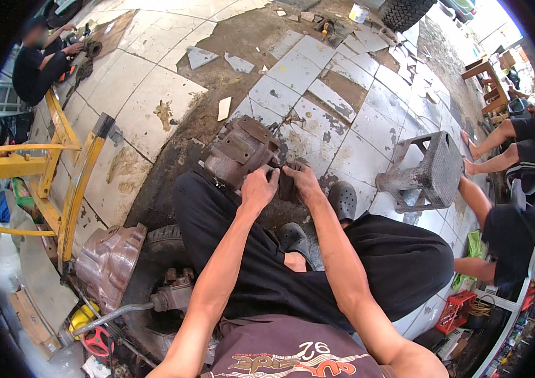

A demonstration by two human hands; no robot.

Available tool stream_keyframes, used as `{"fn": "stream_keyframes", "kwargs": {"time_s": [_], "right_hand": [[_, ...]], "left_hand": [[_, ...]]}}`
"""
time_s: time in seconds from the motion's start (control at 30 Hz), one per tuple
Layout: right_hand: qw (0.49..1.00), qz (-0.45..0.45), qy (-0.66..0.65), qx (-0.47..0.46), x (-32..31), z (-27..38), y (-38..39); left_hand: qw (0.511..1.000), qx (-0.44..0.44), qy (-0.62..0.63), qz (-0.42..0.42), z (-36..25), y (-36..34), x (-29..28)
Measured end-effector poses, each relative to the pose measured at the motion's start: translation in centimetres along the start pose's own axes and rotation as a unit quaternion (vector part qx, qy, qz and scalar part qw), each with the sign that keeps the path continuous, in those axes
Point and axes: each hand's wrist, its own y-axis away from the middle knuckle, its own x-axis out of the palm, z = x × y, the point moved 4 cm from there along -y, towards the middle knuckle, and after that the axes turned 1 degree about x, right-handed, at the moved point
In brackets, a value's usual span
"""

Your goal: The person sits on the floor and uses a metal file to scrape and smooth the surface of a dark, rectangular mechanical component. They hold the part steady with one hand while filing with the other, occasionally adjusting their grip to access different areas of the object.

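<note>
A rusty brown gearbox housing [237, 153] lies on the floor in front of my knees, tilted toward the right. My left hand [259, 188] is at its near right end, thumb and fingers pinched together; what is between them is too small to make out. Close beside it, my right hand [304, 183] has its fingers closed on a dark metal part [287, 187], which sits next to the end of the housing. My fingers partly cover this part, so its full shape is hidden.
A grey plastic stool [428, 170] stands at right, near seated people's legs. Left are a yellow metal frame [69, 189], a bell-shaped metal housing [111, 261] and a tire [154, 261]. Broken tiles [201, 57] lie ahead. Another person [34, 66] crouches at far left.
</note>
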Motion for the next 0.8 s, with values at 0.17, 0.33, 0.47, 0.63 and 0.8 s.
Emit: {"fn": "stream_keyframes", "kwargs": {"time_s": [0.17, 0.33, 0.47, 0.63, 0.8], "right_hand": [[0.976, -0.126, 0.158, -0.080, 0.8, 0.1, -3.2], [0.914, -0.254, 0.287, -0.133, 2.0, 2.0, -6.5], [0.928, -0.230, 0.230, -0.184, 2.3, 1.8, -9.3], [0.961, -0.165, 0.164, -0.151, 3.3, 2.3, -8.5], [0.963, -0.181, 0.186, -0.075, 2.8, 1.6, -9.2]], "left_hand": [[0.968, 0.156, -0.064, -0.185, -0.1, -2.5, -4.7], [0.940, 0.109, -0.243, -0.214, 3.0, -7.5, -6.1], [0.933, 0.036, -0.322, -0.157, 3.2, -8.9, -4.6], [0.938, 0.007, -0.319, -0.134, 3.4, -9.0, -5.0], [0.940, -0.017, -0.324, -0.105, 2.8, -9.2, -5.0]]}}
